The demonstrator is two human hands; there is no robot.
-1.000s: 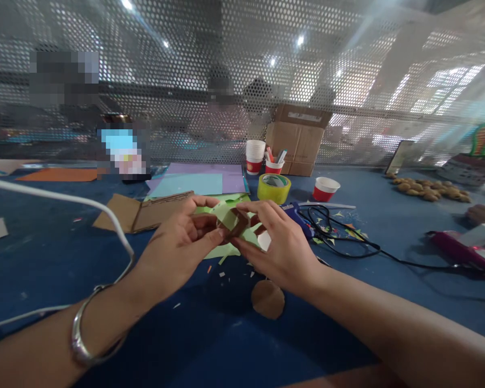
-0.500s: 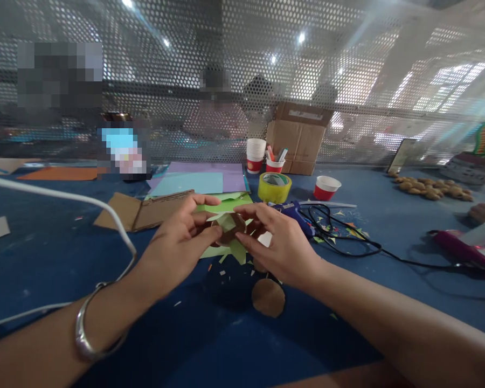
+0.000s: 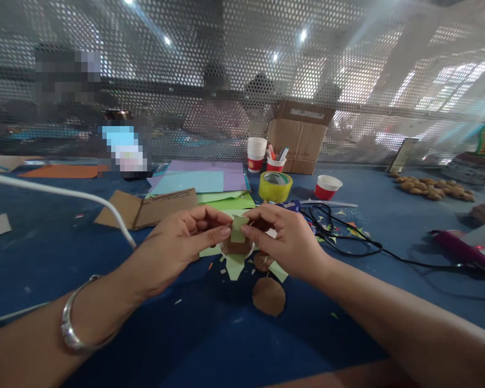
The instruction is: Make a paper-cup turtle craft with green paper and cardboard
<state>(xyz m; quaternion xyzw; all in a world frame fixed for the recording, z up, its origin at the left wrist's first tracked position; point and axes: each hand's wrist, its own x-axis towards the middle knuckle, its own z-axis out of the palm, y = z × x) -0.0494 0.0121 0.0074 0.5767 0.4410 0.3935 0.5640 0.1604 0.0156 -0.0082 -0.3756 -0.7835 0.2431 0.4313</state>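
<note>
A small folded piece of pale green paper (image 3: 238,230) is pinched between the fingertips of my left hand (image 3: 181,242) and my right hand (image 3: 289,245). Just beneath it is a round brown cardboard piece (image 3: 237,248), partly hidden by my fingers and the paper. A pointed green paper tab (image 3: 235,267) sticks out from its near side. Close to my right hand lie a smaller cardboard disc (image 3: 262,262) and a green paper scrap (image 3: 278,271). Nearer to me, a larger cardboard disc (image 3: 269,296) rests flat on the blue table (image 3: 178,345).
Behind my hands are coloured sheets (image 3: 210,182), folded cardboard (image 3: 167,208), yellow tape (image 3: 275,187) and a red-white cup (image 3: 327,187). A blue glue gun (image 3: 293,206), partly hidden, and a black cord (image 3: 367,248) lie right. A white cable (image 3: 76,195) crosses the left.
The cardboard piece was held up between both hands with green paper on it; now it sits lower, and my fingertips have come together on the small green piece above it.
</note>
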